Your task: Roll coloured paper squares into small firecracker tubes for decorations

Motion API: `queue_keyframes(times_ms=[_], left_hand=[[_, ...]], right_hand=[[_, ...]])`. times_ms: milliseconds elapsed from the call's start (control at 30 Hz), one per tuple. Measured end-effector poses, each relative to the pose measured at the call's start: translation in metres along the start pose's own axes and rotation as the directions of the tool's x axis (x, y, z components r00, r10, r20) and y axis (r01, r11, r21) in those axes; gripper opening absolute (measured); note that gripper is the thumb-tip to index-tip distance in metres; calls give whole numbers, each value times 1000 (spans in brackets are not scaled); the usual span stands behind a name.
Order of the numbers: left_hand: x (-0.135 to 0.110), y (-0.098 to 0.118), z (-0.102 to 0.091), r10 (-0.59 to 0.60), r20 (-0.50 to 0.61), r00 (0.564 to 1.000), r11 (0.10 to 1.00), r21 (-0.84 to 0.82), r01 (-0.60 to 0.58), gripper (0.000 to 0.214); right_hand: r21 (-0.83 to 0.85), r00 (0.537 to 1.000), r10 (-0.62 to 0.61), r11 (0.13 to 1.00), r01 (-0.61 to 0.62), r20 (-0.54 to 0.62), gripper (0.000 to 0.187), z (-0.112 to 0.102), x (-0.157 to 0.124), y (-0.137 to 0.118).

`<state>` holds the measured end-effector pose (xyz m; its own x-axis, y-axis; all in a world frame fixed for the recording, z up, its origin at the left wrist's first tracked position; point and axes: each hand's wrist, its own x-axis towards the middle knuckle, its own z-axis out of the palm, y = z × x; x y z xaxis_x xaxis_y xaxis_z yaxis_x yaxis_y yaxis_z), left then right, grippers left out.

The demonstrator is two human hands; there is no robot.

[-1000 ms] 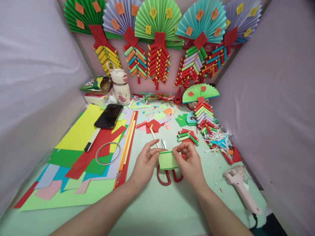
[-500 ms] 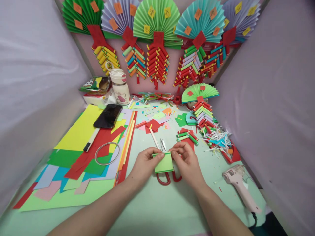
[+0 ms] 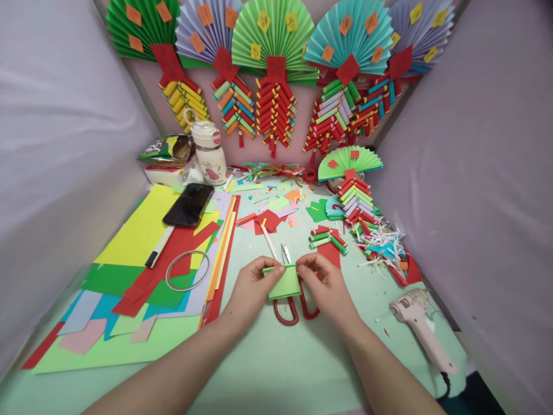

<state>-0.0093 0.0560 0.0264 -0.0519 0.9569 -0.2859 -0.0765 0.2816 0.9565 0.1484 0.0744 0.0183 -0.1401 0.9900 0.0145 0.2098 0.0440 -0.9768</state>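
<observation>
My left hand (image 3: 256, 282) pinches the left side of a small light green piece of paper (image 3: 285, 284), thumb on top near its upper edge. A darker green strip shows along that paper's edges. At its upper right corner, my right hand (image 3: 325, 281) holds it between thumb and fingertips. Beneath the paper lie red-handled scissors (image 3: 286, 320), blades pointing away from me; their middle is hidden. A white pen (image 3: 270, 239) lies just beyond. Several red and green paper rolls (image 3: 328, 237) rest on a red paper strip (image 3: 330, 256) past my right hand.
Coloured paper sheets (image 3: 125, 230) cover the left, bearing a black phone (image 3: 189, 204) and a metal ring (image 3: 169, 279). A white bottle (image 3: 211, 155) stands behind. At right lie a glue gun (image 3: 425, 331) and paper shreds (image 3: 384, 245). Paper fans (image 3: 272, 34) hang on the back wall.
Both hands have shifted slightly left with the green paper, which is now a little tilted. The scissors and other table items have stayed put.
</observation>
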Motion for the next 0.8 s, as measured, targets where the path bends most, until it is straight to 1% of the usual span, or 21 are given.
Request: queue_keyframes(times_ms=[100,167,267,400,500,567,633,733,800], left_hand=[[0,-2,-1,40,-5,999,997,63,-39,26],[-1,-4,-2,115,-14,993,983,145,-111,22],[-4,-3,-2,231,-21,973,936,277,-216,17],[-8,-2,-2,309,-24,951,883,379,-277,13],[-9,-4,-1,374,10,927,831,440,-340,13],[-10,-7,-1,429,56,902,773,494,-398,15],[-10,-10,-2,486,109,867,703,541,-462,17],[-11,-12,-2,547,154,823,630,571,-526,17],[-13,-10,-2,563,139,815,633,561,-533,16]], right_hand=[[-120,996,-90,989,87,-16,9,0,-1,-1],[-204,985,-170,966,160,-30,7,-1,-1,-2],[-348,959,-282,903,254,-33,5,-1,-2,-3],[-467,931,-364,827,314,-18,7,0,-2,-3],[-505,924,-383,801,320,-21,9,0,-3,-2],[-503,927,-373,809,304,-39,12,1,-4,-2],[-458,942,-329,849,263,-70,13,2,-5,-2],[-299,980,-163,947,122,-114,10,5,-4,-2],[-183,990,-42,983,17,-135,7,2,0,-4]])
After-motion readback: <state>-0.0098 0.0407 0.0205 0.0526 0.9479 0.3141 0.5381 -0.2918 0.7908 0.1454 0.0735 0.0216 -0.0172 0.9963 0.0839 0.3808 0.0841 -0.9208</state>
